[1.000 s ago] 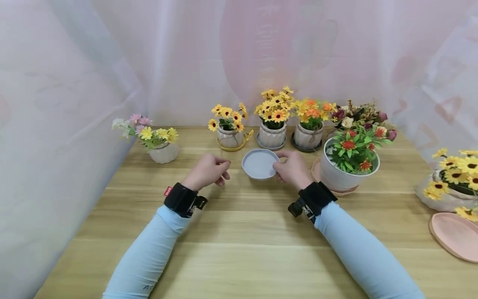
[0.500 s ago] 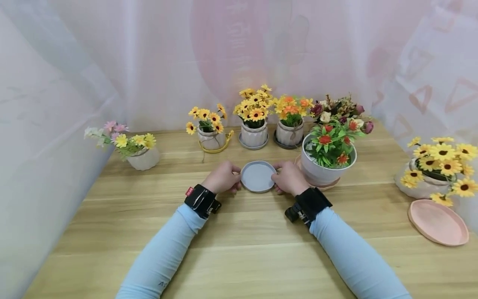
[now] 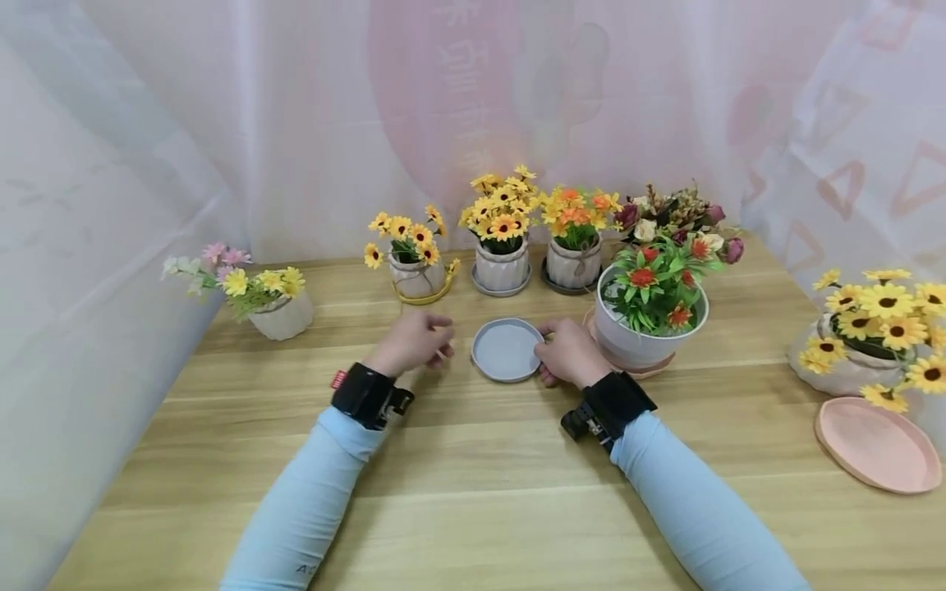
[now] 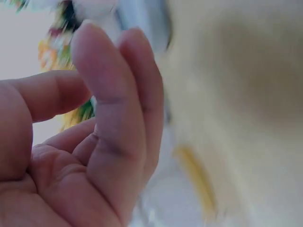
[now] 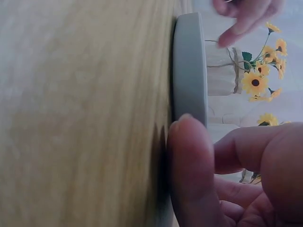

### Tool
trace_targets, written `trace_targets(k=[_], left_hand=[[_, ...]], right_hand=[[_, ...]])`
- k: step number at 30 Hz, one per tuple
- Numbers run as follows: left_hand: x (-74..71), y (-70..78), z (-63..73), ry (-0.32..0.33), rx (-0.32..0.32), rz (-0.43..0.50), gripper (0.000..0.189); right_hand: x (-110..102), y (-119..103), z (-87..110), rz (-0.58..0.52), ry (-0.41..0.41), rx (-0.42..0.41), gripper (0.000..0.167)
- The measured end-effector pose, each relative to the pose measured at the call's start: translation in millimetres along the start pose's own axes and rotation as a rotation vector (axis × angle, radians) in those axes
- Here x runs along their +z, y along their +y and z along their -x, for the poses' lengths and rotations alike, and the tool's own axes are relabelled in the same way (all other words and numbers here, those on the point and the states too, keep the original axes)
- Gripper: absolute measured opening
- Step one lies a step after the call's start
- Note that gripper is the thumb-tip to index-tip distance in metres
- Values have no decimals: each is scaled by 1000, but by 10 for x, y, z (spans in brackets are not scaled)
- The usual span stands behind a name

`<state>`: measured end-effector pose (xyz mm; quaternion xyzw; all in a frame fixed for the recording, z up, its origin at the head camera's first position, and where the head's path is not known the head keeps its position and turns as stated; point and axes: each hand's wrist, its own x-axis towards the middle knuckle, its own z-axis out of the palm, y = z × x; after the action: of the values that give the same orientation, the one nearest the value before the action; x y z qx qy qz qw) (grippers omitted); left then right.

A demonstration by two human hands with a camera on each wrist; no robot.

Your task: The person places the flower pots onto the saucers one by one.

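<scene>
A round grey-blue plant saucer [image 3: 507, 351] lies on the wooden table in the middle of the head view. My right hand [image 3: 573, 353] pinches its right rim between thumb and fingers. In the right wrist view the saucer [image 5: 190, 68] shows edge-on, low against the table, with the thumb [image 5: 191, 156] at its rim. My left hand [image 3: 412, 343] hovers left of the saucer, apart from it. Its fingers [image 4: 113, 94] are loosely bent and hold nothing in the left wrist view. Behind it stands a small pot of yellow flowers [image 3: 416, 277] on a yellow saucer.
Two potted flowers, one yellow [image 3: 502, 267] and one orange [image 3: 574, 261], stand on saucers behind. Right of my right hand is a larger white pot [image 3: 643, 343]. A whitish pot [image 3: 281, 318] stands far left. At right, a sunflower pot [image 3: 846, 365] sits behind a pink saucer [image 3: 879, 447].
The saucer has come nearer and down onto the table in my right hand. My left hand reached its left rim half a second ago and has since drawn away to the left.
</scene>
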<state>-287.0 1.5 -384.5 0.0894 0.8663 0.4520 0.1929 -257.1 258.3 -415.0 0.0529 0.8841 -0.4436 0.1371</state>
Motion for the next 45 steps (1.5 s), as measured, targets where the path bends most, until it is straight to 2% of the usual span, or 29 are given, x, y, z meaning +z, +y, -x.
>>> trace_targets(k=[4, 9, 13, 16, 19, 20, 22, 24, 27, 30, 33, 35, 37, 40, 45], left_hand=[[-433, 8, 99, 113, 27, 69, 42], [-1034, -90, 298, 358, 28, 59, 44], [-1420, -231, 480, 554, 12, 79, 44], [-1606, -295, 585, 707, -1, 226, 35], [-1706, -314, 637, 864, 41, 452, 21], [-1729, -322, 643, 903, 58, 525, 17], [-1771, -367, 643, 954, 64, 611, 15], [-1812, -458, 625, 970, 21, 651, 13], [-1867, -648, 561, 932, -111, 644, 15], [-1881, -819, 443, 831, -219, 625, 32], [-1857, -912, 304, 685, -281, 588, 54], [-1829, -938, 222, 601, -300, 575, 62], [-1798, -945, 160, 554, -308, 557, 64], [-1756, -945, 114, 540, -301, 532, 63], [-1742, -993, 102, 551, -299, 541, 58]], right_hand=[[-57, 77, 22, -7, 24, 3, 42], [-121, 158, 58, -25, 31, 11, 43], [-163, 206, 75, -21, 34, 8, 44], [-198, 228, 82, -15, 36, 4, 44], [-226, 236, 91, -18, 41, 11, 43], [-234, 238, 94, -20, 43, 14, 43], [-248, 243, 100, -27, 44, 21, 43], [-259, 247, 103, -31, 43, 25, 44], [-273, 251, 106, -31, 41, 35, 44], [-284, 254, 104, -24, 41, 36, 44], [-293, 257, 103, -20, 42, 34, 44], [-291, 256, 104, -28, 41, 29, 45], [-279, 252, 105, -40, 39, 23, 45], [-245, 243, 107, -57, 33, 8, 46], [-206, 212, 104, -60, 31, 3, 47]])
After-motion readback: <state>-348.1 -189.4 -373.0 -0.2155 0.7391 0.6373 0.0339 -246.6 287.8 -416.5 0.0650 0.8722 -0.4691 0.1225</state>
